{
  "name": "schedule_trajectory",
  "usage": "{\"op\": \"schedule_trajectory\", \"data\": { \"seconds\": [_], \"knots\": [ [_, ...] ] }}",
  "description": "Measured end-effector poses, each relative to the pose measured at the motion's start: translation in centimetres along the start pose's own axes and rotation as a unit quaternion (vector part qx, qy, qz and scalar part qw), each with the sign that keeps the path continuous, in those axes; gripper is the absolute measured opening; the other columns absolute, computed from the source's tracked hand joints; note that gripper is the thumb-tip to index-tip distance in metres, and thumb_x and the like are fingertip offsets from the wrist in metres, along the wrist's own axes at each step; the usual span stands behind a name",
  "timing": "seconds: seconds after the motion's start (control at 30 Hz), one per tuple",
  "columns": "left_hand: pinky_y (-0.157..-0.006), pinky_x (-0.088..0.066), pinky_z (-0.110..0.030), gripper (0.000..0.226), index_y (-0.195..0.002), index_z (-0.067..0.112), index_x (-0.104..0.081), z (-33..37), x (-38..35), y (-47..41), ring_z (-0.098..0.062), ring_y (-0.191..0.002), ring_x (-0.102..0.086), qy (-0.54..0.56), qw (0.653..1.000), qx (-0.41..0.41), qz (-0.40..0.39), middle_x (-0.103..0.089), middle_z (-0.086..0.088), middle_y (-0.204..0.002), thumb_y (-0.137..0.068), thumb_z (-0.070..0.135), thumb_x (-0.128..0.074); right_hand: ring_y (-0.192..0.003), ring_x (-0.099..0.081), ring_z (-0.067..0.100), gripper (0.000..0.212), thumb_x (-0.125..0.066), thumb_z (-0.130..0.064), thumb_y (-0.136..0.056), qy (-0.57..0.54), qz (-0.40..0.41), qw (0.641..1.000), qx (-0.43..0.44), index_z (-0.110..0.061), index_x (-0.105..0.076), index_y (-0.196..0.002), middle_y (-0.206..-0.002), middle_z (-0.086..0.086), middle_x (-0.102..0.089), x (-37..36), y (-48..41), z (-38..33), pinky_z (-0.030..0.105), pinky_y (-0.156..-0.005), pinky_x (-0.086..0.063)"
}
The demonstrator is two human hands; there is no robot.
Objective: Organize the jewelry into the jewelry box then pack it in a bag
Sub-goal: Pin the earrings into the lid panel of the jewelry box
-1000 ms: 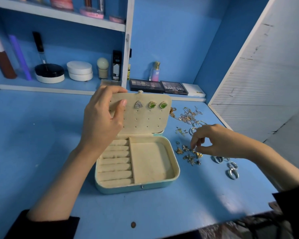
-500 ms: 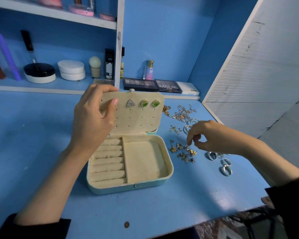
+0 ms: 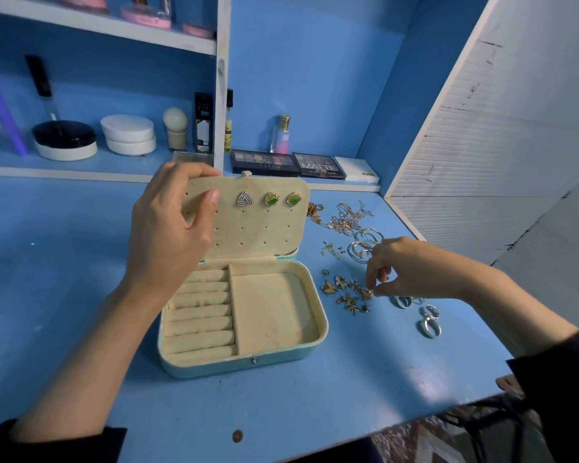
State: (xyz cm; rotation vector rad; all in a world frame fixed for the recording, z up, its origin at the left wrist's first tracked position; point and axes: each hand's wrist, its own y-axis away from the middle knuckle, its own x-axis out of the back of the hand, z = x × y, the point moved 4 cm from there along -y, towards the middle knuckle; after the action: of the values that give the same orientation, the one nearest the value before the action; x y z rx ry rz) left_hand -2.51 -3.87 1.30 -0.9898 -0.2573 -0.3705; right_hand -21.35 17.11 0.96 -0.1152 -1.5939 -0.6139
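Observation:
A teal jewelry box [image 3: 248,362] with cream lining stands open on the blue table. Its upright earring panel [image 3: 264,228] carries a silver triangular stud [image 3: 244,198] and two green studs [image 3: 283,199]. My left hand [image 3: 171,228] grips the panel's top left corner, fingers over its edge and thumb on its front. My right hand [image 3: 405,269] hovers over a heap of small gold earrings [image 3: 346,292] right of the box, its fingertips pinching one of them. Silver rings [image 3: 427,320], hoop earrings [image 3: 363,247] and tangled gold chains [image 3: 343,217] lie nearby.
Eyeshadow palettes [image 3: 286,163], a small perfume bottle [image 3: 280,135], white round compacts [image 3: 127,133] and other cosmetics line the back ledge and shelves. A white slatted panel [image 3: 502,128] rises on the right. A small brown coin [image 3: 237,436] lies near the table's front edge.
My right hand has dipped its fingertips back onto the gold earrings after lifting slightly. My left hand keeps holding the panel. The view has shifted a little.

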Motion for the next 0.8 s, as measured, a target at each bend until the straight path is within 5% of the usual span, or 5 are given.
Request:
{"op": "schedule_trajectory", "data": {
  "seconds": [0.47, 0.8],
  "knots": [
    [-0.083, -0.034, -0.006, 0.019, -0.106, 0.000, -0.060, -0.2, -0.1, 0.0, -0.014, -0.095, -0.052, -0.002, 1.000, -0.012, 0.007, -0.062, -0.012, -0.102, -0.088, 0.005, -0.058, -0.065, -0.053, 0.021, 0.007, -0.062, -0.009, -0.077, -0.086, 0.106, 0.991, 0.013, -0.010, -0.056, -0.073, -0.076, 0.006, -0.065, 1.2, -0.4, -0.1, 0.035, -0.064, -0.046],
    [-0.082, -0.038, -0.012, 0.018, -0.105, 0.000, -0.061, -0.2, -0.1, 0.0, -0.012, -0.095, -0.053, 0.003, 1.000, -0.016, 0.011, -0.059, -0.004, -0.100, -0.088, 0.005, -0.057, -0.078, -0.062, 0.000, 0.018, -0.069, -0.009, -0.082, -0.192, 0.133, 0.968, 0.091, -0.023, -0.073, -0.094, -0.083, -0.019, -0.065, 2.6, -0.5, -3.6, 0.012, -0.075, -0.049]
  ]
}}
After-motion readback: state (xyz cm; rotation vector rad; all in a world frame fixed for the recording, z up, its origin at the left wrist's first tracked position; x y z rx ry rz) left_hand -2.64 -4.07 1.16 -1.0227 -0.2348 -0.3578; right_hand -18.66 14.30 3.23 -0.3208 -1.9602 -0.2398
